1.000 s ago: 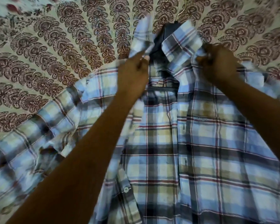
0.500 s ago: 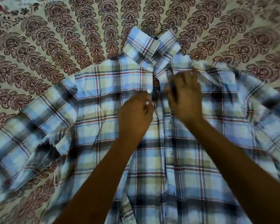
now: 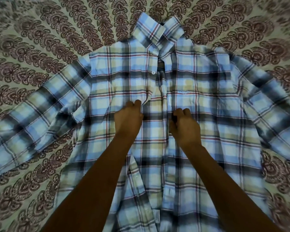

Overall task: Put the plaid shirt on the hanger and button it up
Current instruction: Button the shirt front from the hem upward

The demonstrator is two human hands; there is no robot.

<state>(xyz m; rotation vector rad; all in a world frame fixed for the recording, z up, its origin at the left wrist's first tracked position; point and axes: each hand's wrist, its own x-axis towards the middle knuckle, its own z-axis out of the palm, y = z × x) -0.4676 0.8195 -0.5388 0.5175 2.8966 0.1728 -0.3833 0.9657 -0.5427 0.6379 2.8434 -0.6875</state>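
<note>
Plaid shirt (image 3: 199, 114) flat on paisley bedspread (image 3: 40, 47); left hand (image 3: 128, 117), right hand (image 3: 185, 125) grip pinching plackets

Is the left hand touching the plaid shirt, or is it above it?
Touching. The head view shows the left hand with curled fingers pinching the front edge of the plaid shirt, with no gap.

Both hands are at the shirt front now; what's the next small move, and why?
Probably draw the two front edges together at chest height and start a button there. The left hand and right hand each pinch an edge of the plaid shirt, a gap lies between them, and the white button above looks undone.
</note>
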